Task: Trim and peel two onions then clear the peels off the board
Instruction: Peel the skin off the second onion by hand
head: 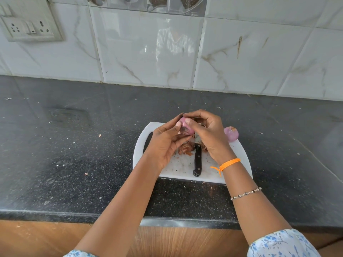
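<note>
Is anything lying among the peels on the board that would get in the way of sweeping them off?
Yes. The knife lies on the board right beside the peels, and a second onion sits at the board's far right corner. Both hands hold the other onion above.

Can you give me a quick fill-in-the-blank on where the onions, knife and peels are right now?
1. Both hands, left and right, hold one ____ above the board.
2. The knife lies on the board with its black handle pointing ____ the person.
3. The second onion sits at the board's far ____ corner.
4. Brown peels lie on the board just left of the ____.

Missing words: onion; toward; right; knife
</note>
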